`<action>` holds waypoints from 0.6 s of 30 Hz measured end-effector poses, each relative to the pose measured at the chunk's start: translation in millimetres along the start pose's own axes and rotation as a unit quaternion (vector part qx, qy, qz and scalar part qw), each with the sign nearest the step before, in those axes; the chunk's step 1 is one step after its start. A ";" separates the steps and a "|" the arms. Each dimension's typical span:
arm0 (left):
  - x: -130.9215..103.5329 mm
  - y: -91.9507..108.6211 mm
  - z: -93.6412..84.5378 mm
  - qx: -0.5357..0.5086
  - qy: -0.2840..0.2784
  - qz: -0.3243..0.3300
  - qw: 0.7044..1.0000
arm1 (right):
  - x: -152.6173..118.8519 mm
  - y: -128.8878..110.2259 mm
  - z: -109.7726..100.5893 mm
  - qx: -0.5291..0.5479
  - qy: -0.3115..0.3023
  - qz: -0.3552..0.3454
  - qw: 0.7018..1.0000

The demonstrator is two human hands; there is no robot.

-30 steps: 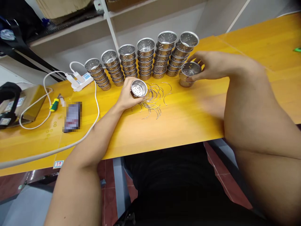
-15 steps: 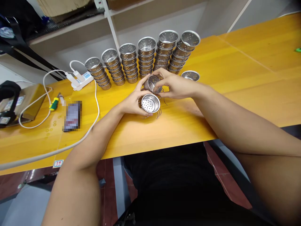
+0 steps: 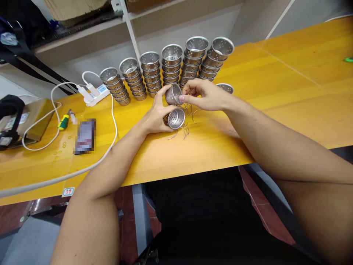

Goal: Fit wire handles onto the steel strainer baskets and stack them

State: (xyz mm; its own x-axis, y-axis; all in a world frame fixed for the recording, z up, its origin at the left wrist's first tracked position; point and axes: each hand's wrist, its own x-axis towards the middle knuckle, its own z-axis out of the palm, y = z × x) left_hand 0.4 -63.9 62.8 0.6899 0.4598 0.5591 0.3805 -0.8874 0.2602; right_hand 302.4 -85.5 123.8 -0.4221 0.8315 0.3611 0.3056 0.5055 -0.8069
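My left hand (image 3: 157, 116) is closed around two small perforated steel cups, with the thumb between them. The upper cup (image 3: 171, 96) and the lower cup (image 3: 177, 118) both tilt their mouths toward the right. At the upper cup's rim, my right hand (image 3: 204, 95) has its thumb and index finger pinched together. What it holds there is too small to make out. Thin curved wire hooks (image 3: 186, 131) lie on the table below the cups, and another wire hook (image 3: 194, 116) is under my right hand.
Several leaning stacks of perforated cups (image 3: 150, 71) stand behind my hands. A single cup (image 3: 225, 88) sits beyond my right wrist. To the left are a power strip (image 3: 95, 95), a white cable (image 3: 114, 121), a screwdriver (image 3: 63, 122) and a blurred-out object (image 3: 85, 136).
The two cups have turned toward the right and shifted slightly left in my left hand. My right fingers have come out of the upper cup's mouth to its right rim.
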 end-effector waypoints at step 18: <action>1.6 4.2 -9.5 -0.023 0.009 -0.015 1.000 | 2.9 -1.0 18.1 0.107 0.056 0.045 0.992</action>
State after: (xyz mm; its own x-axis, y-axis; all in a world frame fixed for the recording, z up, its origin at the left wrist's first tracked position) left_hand -2.8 -67.2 72.2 0.6669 0.4855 0.5652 0.3719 -0.8742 0.3121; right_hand 285.4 -87.9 117.2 -0.3006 0.8974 0.3228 0.1453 0.3777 -0.9145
